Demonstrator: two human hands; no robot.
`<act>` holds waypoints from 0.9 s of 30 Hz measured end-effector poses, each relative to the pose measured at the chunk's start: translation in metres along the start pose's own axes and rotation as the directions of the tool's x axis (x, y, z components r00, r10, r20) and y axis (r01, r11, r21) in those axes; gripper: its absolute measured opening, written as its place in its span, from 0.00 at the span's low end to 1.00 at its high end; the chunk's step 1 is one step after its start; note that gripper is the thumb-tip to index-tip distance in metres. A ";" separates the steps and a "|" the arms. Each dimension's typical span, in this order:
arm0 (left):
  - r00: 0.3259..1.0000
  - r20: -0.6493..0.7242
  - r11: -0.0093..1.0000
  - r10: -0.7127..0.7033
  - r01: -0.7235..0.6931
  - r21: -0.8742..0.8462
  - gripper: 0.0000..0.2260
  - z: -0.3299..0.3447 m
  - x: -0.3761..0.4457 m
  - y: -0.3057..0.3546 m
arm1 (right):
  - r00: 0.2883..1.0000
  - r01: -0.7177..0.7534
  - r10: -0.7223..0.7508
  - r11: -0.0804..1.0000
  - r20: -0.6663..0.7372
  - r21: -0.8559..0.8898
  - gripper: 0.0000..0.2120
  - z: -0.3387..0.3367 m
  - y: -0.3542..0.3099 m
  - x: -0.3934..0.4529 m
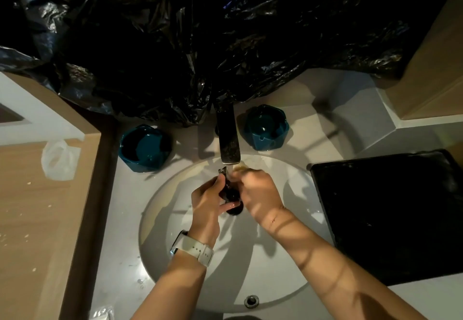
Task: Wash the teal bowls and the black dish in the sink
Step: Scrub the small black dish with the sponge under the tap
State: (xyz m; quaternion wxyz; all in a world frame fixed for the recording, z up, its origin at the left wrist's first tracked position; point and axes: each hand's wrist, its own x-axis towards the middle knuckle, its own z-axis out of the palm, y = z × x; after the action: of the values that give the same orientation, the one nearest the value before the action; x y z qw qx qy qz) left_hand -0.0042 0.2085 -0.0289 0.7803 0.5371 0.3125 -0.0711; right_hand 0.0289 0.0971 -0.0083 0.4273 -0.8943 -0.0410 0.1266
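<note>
My left hand (208,203) grips a small black dish (231,193) edge-up over the white sink (175,244), right under the faucet (228,141). My right hand (258,191) is curled against the dish's right side, with something yellowish (240,168) showing at its fingertips; I cannot tell what that is. One teal bowl (145,148) sits on the counter left of the faucet. A second teal bowl (266,126) sits on the counter to the faucet's right.
A large black tray (390,217) lies on the counter right of the sink. Black plastic sheeting (200,43) hangs behind the faucet. A wooden surface with a clear plastic bag (60,159) lies to the left. The overflow hole (251,301) is at the sink's near rim.
</note>
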 end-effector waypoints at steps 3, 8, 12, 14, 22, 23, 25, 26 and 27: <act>1.000 -0.029 0.999 -0.002 0.003 0.039 0.10 0.002 -0.001 -0.004 | 0.993 -0.013 0.041 0.970 0.109 -0.244 0.11 0.005 0.008 -0.005; 1.000 0.030 0.993 -0.007 0.003 0.115 0.12 -0.008 -0.001 -0.008 | 0.974 -0.107 0.068 0.979 0.214 0.175 0.10 -0.003 0.012 0.000; 1.000 0.014 0.997 -0.001 0.000 0.075 0.12 -0.012 -0.002 -0.004 | 0.994 -0.087 0.075 0.986 0.082 0.144 0.10 -0.003 0.003 0.003; 1.000 -0.005 0.998 0.012 -0.011 0.058 0.10 -0.010 -0.004 -0.005 | 0.999 -0.021 0.023 0.998 0.042 -0.051 0.11 0.003 -0.001 0.001; 0.993 0.031 0.980 0.113 -0.117 0.160 0.09 -0.012 0.000 -0.011 | 0.953 -0.290 0.213 0.850 0.215 0.440 0.09 -0.013 0.019 -0.006; 0.989 0.063 0.973 0.134 -0.143 0.182 0.10 -0.016 0.003 -0.008 | 0.951 -0.309 0.230 0.749 0.207 0.587 0.09 -0.020 0.027 -0.009; 0.977 0.110 0.948 0.180 -0.202 0.244 0.11 -0.021 0.009 -0.001 | 0.930 -0.347 0.294 0.494 0.222 0.797 0.08 -0.029 0.040 -0.015; 0.971 0.136 0.931 0.199 -0.230 0.282 0.12 -0.022 0.012 0.002 | 0.922 -0.357 0.301 0.412 0.245 0.839 0.08 -0.032 0.042 -0.021; 0.961 0.161 0.902 0.225 -0.268 0.338 0.13 -0.023 0.014 0.005 | 0.917 -0.363 0.310 0.383 0.252 0.849 0.09 -0.033 0.043 -0.027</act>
State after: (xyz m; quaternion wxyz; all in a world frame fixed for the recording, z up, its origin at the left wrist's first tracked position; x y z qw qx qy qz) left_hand -0.0001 0.2342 -0.0384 0.6894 0.6999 0.1771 -0.0587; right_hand 0.0101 0.0402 -0.0164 0.7909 -0.5275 0.2013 0.2359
